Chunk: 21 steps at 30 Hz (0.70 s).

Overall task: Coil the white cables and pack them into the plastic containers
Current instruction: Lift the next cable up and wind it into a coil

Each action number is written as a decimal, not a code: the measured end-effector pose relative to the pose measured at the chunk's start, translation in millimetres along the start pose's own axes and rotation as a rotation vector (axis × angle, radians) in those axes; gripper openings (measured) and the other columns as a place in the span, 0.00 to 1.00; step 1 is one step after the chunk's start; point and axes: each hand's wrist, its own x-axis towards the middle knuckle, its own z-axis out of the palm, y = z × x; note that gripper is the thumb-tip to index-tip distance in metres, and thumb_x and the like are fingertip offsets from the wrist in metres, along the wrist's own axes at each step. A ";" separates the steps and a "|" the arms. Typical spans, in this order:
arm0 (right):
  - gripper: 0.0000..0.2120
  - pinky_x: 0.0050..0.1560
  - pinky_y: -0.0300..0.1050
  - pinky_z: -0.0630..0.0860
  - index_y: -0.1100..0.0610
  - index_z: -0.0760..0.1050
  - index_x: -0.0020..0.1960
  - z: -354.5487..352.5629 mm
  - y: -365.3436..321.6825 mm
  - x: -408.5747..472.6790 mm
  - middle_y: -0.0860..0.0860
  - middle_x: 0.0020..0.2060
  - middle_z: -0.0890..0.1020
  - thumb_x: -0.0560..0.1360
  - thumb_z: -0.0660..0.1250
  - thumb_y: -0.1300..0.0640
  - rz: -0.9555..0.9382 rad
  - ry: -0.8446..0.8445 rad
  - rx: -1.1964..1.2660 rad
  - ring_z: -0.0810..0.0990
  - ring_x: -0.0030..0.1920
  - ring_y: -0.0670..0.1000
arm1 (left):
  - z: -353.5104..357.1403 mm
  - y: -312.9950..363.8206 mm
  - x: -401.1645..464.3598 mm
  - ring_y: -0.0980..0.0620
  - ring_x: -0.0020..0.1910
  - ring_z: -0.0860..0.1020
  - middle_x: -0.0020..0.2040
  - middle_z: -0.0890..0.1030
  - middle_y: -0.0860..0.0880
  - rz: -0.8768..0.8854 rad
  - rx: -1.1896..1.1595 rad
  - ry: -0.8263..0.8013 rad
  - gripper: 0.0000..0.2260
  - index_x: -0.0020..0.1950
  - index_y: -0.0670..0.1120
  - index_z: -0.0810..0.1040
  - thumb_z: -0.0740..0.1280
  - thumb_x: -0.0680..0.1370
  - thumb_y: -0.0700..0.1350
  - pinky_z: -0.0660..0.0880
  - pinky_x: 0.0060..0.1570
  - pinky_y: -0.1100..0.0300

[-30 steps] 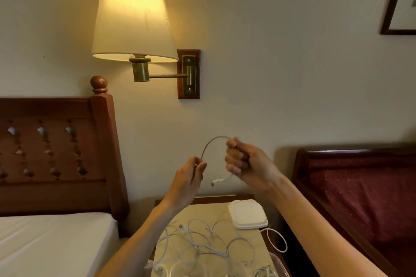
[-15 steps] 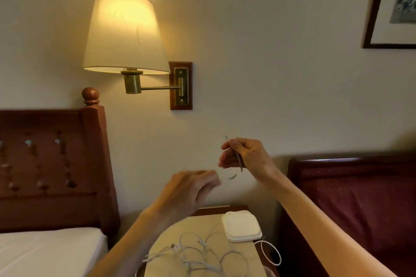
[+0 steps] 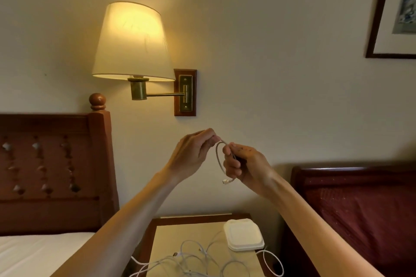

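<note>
We worked in front of the cream wall [image 3: 281,74], which filled most of the frame and gave open air all around our raised arms. At the left edge stood the carved reddish wooden headboard [image 3: 51,171] above the white bed sheet [image 3: 38,254]; at the right, the dark red upholstered bed [image 3: 360,216]. The lit wall lamp with its cream shade [image 3: 131,40] hung in the upper left, well above our hands, so lifting higher risked little, we judged.

At the bottom centre lay the small beige-topped desk [image 3: 166,238], its wooden rim close to both beds. On it sat the white square plastic container with its lid on [image 3: 244,237], and beside it a loose tangle of white cables [image 3: 191,258], one loop hanging over the desk's right edge.

In mid-frame our left hand [image 3: 193,155] pinched the top of the short white cable [image 3: 218,159], while our right hand [image 3: 244,164] curled round its other run, so both grips held that one cable. It formed a single small loop between the hands, its plug end [image 3: 225,181] dangling free below.

To coil it well, we judged we should keep each loop the same size, feed slack from the left grip into the right, and tuck the plug in last. The lid, we reckoned, would need opening first.
</note>
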 end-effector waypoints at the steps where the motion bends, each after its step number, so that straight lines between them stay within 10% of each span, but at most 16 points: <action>1: 0.18 0.29 0.39 0.63 0.58 0.71 0.41 0.1 -4.3 0.6 0.50 0.27 0.65 0.84 0.48 0.58 0.011 -0.015 0.047 0.61 0.27 0.48 | 4.5 -0.6 0.3 0.58 0.36 0.75 0.37 0.76 0.55 -0.041 -0.089 -0.001 0.12 0.46 0.46 0.73 0.57 0.83 0.50 0.71 0.37 0.65; 16: 0.12 0.20 0.36 0.55 0.55 0.70 0.36 -30.8 -70.9 -10.4 0.45 0.26 0.55 0.76 0.55 0.61 0.021 0.090 0.455 0.49 0.26 0.45 | 32.7 -53.0 -68.1 0.56 0.31 0.69 0.33 0.71 0.55 -0.272 -0.235 -0.009 0.15 0.41 0.52 0.71 0.54 0.83 0.57 0.65 0.33 0.61; 21: 0.13 0.20 0.35 0.57 0.56 0.70 0.37 -33.5 -73.7 -11.4 0.45 0.23 0.60 0.79 0.53 0.59 0.094 0.043 0.345 0.55 0.21 0.43 | 21.0 -66.3 -65.6 0.57 0.31 0.68 0.34 0.72 0.52 -0.562 -0.261 0.107 0.12 0.41 0.47 0.74 0.58 0.83 0.43 0.65 0.33 0.62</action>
